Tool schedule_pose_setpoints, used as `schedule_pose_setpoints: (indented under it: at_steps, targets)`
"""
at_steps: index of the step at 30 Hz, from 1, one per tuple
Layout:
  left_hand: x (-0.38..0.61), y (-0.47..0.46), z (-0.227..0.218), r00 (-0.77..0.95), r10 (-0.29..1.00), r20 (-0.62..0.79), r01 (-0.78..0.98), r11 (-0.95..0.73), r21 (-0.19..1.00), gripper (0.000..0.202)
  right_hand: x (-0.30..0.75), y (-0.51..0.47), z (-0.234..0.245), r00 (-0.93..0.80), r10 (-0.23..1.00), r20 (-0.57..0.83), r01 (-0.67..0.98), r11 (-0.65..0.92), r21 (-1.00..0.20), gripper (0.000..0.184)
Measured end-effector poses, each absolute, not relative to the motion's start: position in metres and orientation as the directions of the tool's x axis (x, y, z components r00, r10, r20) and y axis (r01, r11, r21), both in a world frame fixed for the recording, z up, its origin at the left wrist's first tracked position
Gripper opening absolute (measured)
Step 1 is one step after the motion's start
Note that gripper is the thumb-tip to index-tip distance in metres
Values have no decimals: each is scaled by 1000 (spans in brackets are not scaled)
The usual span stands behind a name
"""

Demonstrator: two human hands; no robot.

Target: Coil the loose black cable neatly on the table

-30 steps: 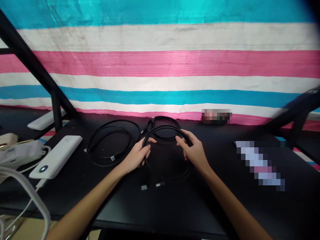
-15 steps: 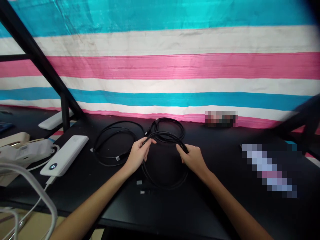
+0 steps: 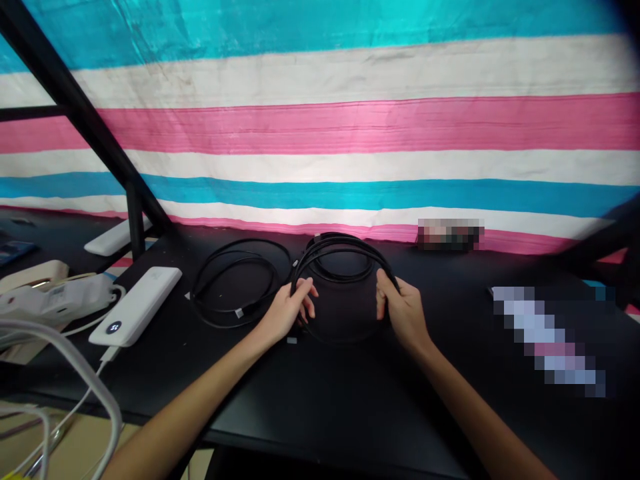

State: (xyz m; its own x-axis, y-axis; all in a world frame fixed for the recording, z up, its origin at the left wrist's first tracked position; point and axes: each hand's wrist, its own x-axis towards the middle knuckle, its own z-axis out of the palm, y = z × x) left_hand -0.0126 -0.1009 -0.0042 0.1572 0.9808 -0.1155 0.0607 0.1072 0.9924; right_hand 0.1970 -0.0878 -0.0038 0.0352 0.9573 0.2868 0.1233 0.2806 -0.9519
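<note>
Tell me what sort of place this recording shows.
Likely a makeshift electronics workbench: a black tabletop against a pink, white and blue striped tarpaulin, a white rectangular power bank, a loose black cable loop, and a black cable coil gripped by the left hand and right hand.

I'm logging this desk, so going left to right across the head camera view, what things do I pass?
White power strip → white power bank → loose black cable coil → left hand → held cable coil → right hand.
</note>
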Motion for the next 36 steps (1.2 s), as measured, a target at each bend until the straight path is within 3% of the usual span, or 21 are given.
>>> schedule_pose_setpoints:
  at_steps: [6,14,18,24,29,33,36]
  targets:
    - [-9,-108,-3,209,978,-27,262,-29,965,44,199,-86,-7,139,942,307,11,308,-951,48]
    - [-10,-111,2,256,918,-302,310,218,925,38,198,-86,-8,86,947,309,29,308,-951,42]
    - [-10,-107,2,235,934,-268,251,208,945,25,198,-85,-5,57,950,308,48,305,-951,38]
    - [-17,-102,13,26,976,-217,64,215,975,20,194,-90,3,-6,939,344,161,341,-926,30]
    - [-17,-102,13,-81,990,-118,-5,118,993,20,190,-92,-6,-120,976,183,173,202,-964,29]
    - [-14,-102,9,-88,986,-138,-93,130,987,23,190,-89,-12,-178,983,53,213,91,-973,39]
    - [-14,-102,10,-60,985,-162,-114,155,981,30,189,-88,-11,-191,981,25,116,48,-992,44]
